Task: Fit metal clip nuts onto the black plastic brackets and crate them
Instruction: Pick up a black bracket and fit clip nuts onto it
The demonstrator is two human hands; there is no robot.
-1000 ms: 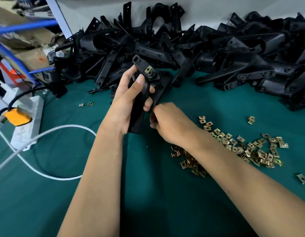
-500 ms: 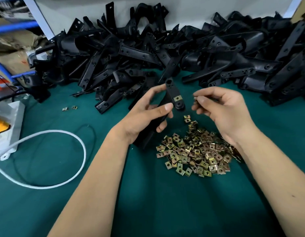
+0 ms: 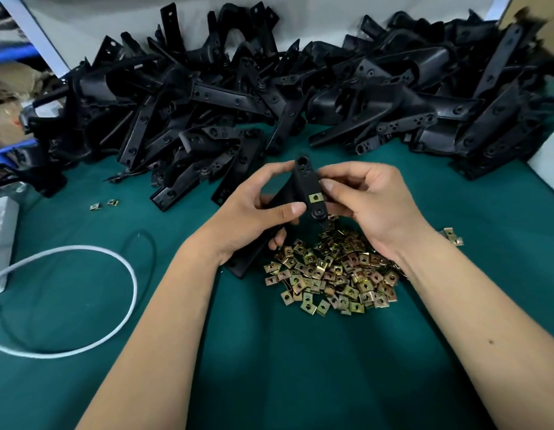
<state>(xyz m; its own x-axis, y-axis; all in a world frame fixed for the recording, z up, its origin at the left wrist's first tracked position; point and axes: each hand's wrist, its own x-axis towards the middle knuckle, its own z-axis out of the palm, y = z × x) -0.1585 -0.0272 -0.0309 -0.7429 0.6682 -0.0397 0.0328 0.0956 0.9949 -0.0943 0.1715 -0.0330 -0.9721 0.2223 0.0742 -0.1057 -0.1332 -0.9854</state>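
Left hand (image 3: 254, 212): curled round the held bracket (image 3: 303, 187), thumb across its front face, other fingers wrapped behind; grip closed on the part.
Right hand (image 3: 372, 203): fingers curled, fingertips pressed to the right edge of the held bracket beside the fitted clip nut (image 3: 315, 198); whether a second nut sits between the fingertips cannot be told.
Held bracket: black plastic, raised off the cloth at frame centre, upper end with a round hole pointing to 12 o'clock, lower body running down toward 7 o'clock behind the left palm.
Fitted clip nut: brass-coloured, seated on the bracket's narrow arm, between the top hole and a round boss below it.
Loose clip nuts (image 3: 331, 274): a heap on the green table cloth (image 3: 269, 367), at 5 o'clock from the held bracket, partly under the right wrist.
Stray clip nuts (image 3: 105, 204): two, well apart from the heap, at 9 o'clock from the hands.
Bracket pile (image 3: 269, 97): many black brackets heaped along the far edge from 10 to 2 o'clock, against a pale wall.
White cable (image 3: 83, 305): looped on the cloth at 8 o'clock.
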